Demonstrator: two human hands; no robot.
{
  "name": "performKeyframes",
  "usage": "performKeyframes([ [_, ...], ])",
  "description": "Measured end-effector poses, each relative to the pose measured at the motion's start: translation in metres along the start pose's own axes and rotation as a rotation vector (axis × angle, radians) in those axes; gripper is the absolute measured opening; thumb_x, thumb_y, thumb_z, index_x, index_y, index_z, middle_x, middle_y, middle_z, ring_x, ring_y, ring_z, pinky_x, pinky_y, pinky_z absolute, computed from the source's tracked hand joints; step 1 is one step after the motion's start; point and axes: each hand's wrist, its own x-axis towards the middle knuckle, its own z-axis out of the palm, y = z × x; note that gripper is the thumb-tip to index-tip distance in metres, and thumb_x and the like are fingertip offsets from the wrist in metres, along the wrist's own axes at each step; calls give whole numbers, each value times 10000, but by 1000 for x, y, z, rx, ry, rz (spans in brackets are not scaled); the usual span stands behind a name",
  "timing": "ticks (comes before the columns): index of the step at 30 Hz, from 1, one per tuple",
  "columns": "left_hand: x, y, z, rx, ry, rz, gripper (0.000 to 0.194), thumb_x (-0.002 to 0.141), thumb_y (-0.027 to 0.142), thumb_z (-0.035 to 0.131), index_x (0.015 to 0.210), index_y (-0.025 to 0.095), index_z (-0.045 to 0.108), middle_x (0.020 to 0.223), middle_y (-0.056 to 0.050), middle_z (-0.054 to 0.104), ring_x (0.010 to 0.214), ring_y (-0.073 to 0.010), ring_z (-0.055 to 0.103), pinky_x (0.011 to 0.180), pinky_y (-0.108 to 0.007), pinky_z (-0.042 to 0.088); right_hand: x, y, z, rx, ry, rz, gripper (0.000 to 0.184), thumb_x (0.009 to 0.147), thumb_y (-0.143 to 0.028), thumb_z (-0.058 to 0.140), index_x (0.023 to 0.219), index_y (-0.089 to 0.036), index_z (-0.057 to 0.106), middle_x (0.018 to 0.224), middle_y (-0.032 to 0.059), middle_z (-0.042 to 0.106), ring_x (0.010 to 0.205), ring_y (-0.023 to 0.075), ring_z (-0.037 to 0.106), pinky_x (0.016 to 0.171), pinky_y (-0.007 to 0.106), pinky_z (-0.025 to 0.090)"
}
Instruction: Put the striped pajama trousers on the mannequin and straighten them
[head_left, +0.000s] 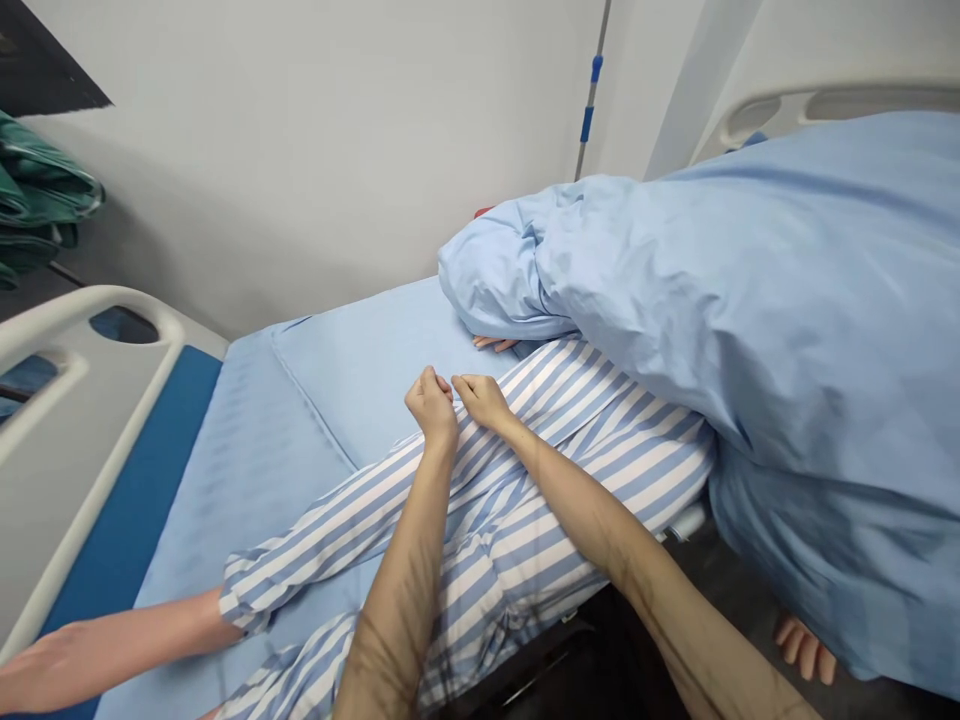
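A figure in blue-and-white striped trousers [600, 440] lies on the bed, one bare foot [97, 650] showing at the lower left. My left hand [433, 400] is closed in a fist at the far trouser leg, thumb on top. Close beside it, almost touching, my right hand [481, 398] is also closed at the same leg. Striped cloth runs up to both fists and looks pinched in the fingers, though the fingertips themselves are hidden. A light blue quilt [750, 280] covers the figure's upper body.
The bed's blue mattress [300, 400] extends to a pale footboard [97, 480] at left. Fingers of one hand [495, 343] show under the quilt; another hand [804, 645] hangs below it. A thin pole [591, 100] stands by the wall, and folded green material [41, 190] is at upper left.
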Motion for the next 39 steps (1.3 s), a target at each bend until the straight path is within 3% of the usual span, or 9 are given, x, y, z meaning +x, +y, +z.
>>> performKeyframes([
  [7, -16, -34, 0, 255, -41, 193, 397, 861, 340, 428, 505, 199, 326, 464, 51, 333, 509, -85, 307, 527, -249, 263, -1, 2, 1, 34, 20, 38, 451, 943, -408, 391, 548, -190, 410, 528, -38, 441, 549, 94, 398, 561, 236, 274],
  [11, -16, -32, -2, 242, -56, 186, 402, 870, 326, 417, 502, 201, 317, 461, 51, 322, 501, -87, 302, 526, -255, 252, 3, -10, -4, -2, -11, 55, 438, 943, -357, 396, 539, -187, 414, 521, -37, 428, 550, 95, 389, 565, 242, 264],
  [15, -14, -32, -2, 242, -68, 209, 402, 873, 316, 418, 507, 201, 296, 476, 54, 304, 508, -87, 290, 530, -256, 242, 8, -23, -20, -93, -51, -47, 426, 933, -337, 428, 535, -185, 412, 517, -37, 413, 553, 95, 353, 570, 250, 243],
  [19, -13, -38, -3, 254, -81, 206, 406, 876, 348, 429, 509, 201, 334, 485, 54, 322, 513, -90, 313, 547, -248, 279, 8, -8, -29, -84, 16, -21, 440, 944, -358, 410, 538, -189, 393, 520, -37, 385, 558, 98, 345, 571, 252, 240],
  [23, -13, -38, -3, 237, -96, 188, 397, 863, 343, 443, 498, 202, 372, 470, 50, 356, 500, -90, 350, 546, -242, 310, 6, 13, -25, -89, 120, 39, 454, 951, -376, 402, 536, -192, 377, 521, -34, 377, 555, 103, 347, 575, 263, 229],
  [28, -12, -16, 6, 68, -140, 52, 355, 821, 320, 468, 492, 201, 409, 440, 46, 385, 448, -83, 356, 500, -237, 319, 7, 14, -23, -52, 127, 33, 455, 951, -386, 393, 539, -193, 368, 518, -34, 390, 544, 100, 361, 571, 260, 235],
  [32, -15, -5, 21, 9, -130, 82, 352, 827, 326, 451, 504, 205, 385, 448, 49, 369, 439, -80, 333, 479, -237, 299, 7, 12, -25, -16, 111, 55, 462, 944, -411, 392, 536, -194, 369, 523, -33, 403, 556, 100, 376, 558, 252, 250],
  [35, -21, -16, 27, 126, -88, 141, 364, 830, 307, 454, 498, 206, 344, 461, 54, 339, 477, -82, 319, 506, -236, 295, 7, 16, -25, 46, 120, 65, 454, 930, -421, 398, 537, -196, 365, 525, -38, 394, 562, 98, 376, 559, 243, 272],
  [39, -28, -31, 26, 194, -131, 199, 373, 818, 295, 490, 501, 203, 316, 485, 60, 308, 514, -83, 298, 530, -244, 272, 11, 18, -25, 132, 160, 69, 439, 905, -431, 407, 539, -200, 328, 520, -50, 335, 551, 90, 345, 548, 236, 276],
])
